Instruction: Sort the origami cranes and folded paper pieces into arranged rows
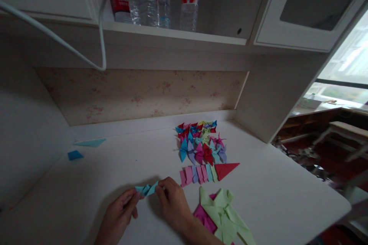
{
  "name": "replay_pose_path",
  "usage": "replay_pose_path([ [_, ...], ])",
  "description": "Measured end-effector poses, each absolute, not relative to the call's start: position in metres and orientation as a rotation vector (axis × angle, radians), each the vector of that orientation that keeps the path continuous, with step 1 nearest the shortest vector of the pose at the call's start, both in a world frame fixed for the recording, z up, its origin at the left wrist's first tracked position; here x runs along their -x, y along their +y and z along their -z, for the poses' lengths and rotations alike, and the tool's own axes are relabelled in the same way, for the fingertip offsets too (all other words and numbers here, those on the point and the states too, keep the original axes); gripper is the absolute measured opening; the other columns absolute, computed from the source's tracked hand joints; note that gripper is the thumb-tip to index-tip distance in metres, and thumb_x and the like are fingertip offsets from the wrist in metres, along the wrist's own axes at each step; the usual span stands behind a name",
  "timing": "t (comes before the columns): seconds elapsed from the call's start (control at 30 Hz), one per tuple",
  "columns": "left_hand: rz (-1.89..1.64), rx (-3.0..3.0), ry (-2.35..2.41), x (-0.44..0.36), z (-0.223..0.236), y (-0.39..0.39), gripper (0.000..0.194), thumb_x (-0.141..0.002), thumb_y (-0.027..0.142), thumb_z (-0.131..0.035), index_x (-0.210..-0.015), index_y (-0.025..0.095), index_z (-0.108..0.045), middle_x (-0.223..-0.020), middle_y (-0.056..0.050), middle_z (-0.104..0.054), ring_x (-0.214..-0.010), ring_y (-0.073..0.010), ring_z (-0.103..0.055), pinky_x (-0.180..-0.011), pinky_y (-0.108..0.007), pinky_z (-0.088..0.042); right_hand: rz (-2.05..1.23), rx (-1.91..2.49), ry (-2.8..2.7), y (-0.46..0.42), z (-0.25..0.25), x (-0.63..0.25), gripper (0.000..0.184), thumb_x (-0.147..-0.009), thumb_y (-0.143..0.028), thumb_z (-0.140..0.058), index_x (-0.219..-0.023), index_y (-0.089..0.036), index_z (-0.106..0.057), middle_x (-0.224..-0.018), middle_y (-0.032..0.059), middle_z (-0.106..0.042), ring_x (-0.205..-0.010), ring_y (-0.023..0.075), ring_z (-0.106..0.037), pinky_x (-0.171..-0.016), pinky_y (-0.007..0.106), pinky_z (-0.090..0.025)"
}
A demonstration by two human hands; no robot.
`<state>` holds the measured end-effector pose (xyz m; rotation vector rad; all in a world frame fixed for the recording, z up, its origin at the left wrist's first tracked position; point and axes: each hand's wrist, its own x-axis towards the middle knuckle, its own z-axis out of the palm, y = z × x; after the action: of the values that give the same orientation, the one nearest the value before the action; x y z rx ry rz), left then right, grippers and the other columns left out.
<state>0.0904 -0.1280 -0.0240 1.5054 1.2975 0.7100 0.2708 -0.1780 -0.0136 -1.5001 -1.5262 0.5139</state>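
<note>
left hand (pixel 118 210), right hand (pixel 174 201): both pinching teal paper (pixel 147 190)
we read "nong…" and "娃哈哈" on bottles (pixel 189 15) near front edge of shelf (pixel 218 38)

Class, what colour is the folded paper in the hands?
The folded paper is turquoise, best seen in the head view.

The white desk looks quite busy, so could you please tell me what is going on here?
A person's left hand and right hand hold a small teal folded paper between them, over the desk. Beyond the right hand lie a row of folded pieces and, farther back, a cluster of colourful folded paper figures. Light green paper lies nearby.
</note>
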Motion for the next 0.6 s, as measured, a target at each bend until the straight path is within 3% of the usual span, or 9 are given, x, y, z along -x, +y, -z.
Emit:
replay_pose_path([
  [0.6,-0.757,-1.51,1.26,-0.0865,0.0301,-0.1258,0.055,-0.072,0.065,-0.056,-0.093,0.016,-0.068,-0.051,0.001,-0.059,-0.044,-0.012,-0.044,-0.043,-0.021,-0.031,-0.551,1.496,-1.485,-0.1763,0.019,-0.2697,0.016,-0.092,-0.023,-0.047,-0.087,-0.019,-0.061,-0.083,0.0019,-0.062,-0.07,0.0133,-0.057,-0.063,0.023,-0.039],
])
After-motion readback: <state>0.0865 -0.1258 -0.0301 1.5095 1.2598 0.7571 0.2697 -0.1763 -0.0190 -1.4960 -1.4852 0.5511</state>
